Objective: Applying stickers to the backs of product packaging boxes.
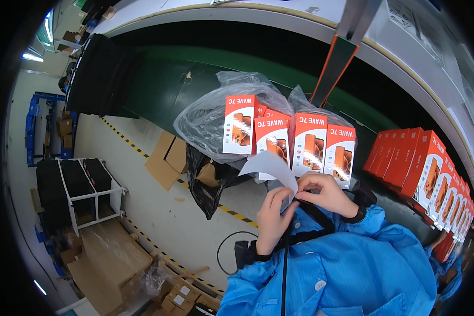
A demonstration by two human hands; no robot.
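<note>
A white curled sheet of paper point(269, 165) rises in front of my chest. My left hand point(273, 218) is closed on its lower end between thumb and fingers. Right beside it, my right hand point(329, 195) is pinched at the sheet's edge; whether it grips the paper or something small there is hidden by the fingers. Just beyond the sheet stand several red-and-white phone boxes point(310, 139), with phone pictures on their fronts. A clear plastic bag point(197, 124) lies around and behind these boxes.
More phone boxes point(432, 176) stand in a long row at the right on the green belt point(163, 79). A metal post point(347, 31) rises beyond. A black plastic bag point(199, 181) hangs at left, near an open carton point(166, 158). Racks and cartons point(110, 258) stand on the floor.
</note>
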